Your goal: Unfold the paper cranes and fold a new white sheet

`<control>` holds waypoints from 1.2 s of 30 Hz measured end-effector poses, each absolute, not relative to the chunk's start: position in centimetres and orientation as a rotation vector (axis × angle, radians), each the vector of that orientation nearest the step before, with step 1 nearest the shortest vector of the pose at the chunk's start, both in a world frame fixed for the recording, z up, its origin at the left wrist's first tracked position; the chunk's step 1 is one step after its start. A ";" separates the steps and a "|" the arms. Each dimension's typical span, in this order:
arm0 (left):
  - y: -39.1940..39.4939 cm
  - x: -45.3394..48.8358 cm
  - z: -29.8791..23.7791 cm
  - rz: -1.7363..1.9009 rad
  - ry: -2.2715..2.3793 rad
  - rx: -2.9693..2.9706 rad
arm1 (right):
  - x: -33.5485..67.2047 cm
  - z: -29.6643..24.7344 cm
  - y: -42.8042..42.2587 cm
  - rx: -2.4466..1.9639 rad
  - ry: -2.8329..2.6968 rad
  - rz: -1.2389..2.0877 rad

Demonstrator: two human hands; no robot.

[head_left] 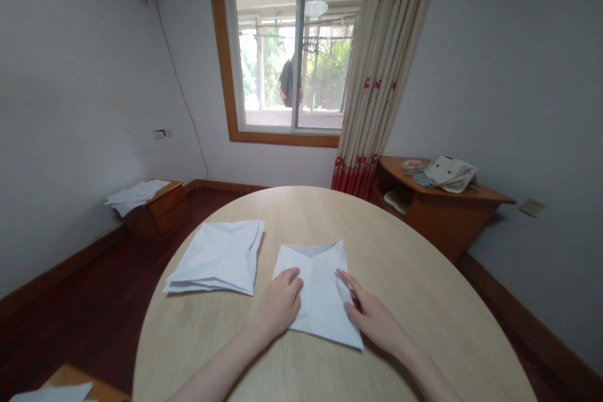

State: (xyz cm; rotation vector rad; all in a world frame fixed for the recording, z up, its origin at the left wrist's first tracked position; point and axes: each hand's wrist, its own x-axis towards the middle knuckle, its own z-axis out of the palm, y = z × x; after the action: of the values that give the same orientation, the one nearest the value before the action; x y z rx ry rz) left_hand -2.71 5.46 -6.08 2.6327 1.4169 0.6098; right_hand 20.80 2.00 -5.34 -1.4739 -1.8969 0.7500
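A white sheet of paper (pixel 320 289), partly folded with flaps at its far edge, lies on the round wooden table (pixel 424 301) in front of me. My left hand (pixel 280 303) rests on its left edge with the fingers curled under, pressing the paper down. My right hand (pixel 372 317) lies on the right side of the sheet, fingers stretched out and pointing along a fold. To the left of the sheet sits a stack of folded white papers (pixel 217 257).
A low wooden cabinet (pixel 160 207) with papers on top stands by the left wall. A wooden side table (pixel 443 207) with a bag and small items is at the right, below a curtain (pixel 377 75). A window (pixel 292 50) faces me.
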 end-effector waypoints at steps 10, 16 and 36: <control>4.4 -2.8 -4.5 0.420 1.351 2.789 | 21.0 -4.1 1.5 -1.643 -2.139 0.368; 3.9 -2.5 -4.4 0.360 1.251 2.844 | 19.7 -4.4 1.7 -1.557 -2.314 0.032; 6.0 -3.1 -6.6 0.174 1.207 2.756 | 18.7 -7.5 3.3 -1.495 -2.511 0.307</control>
State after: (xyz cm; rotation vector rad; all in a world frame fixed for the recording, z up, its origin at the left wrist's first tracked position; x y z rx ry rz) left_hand -3.08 5.95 -6.56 2.7555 1.2069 0.1735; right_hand 18.67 3.30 -7.49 -1.4951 -2.5105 0.3070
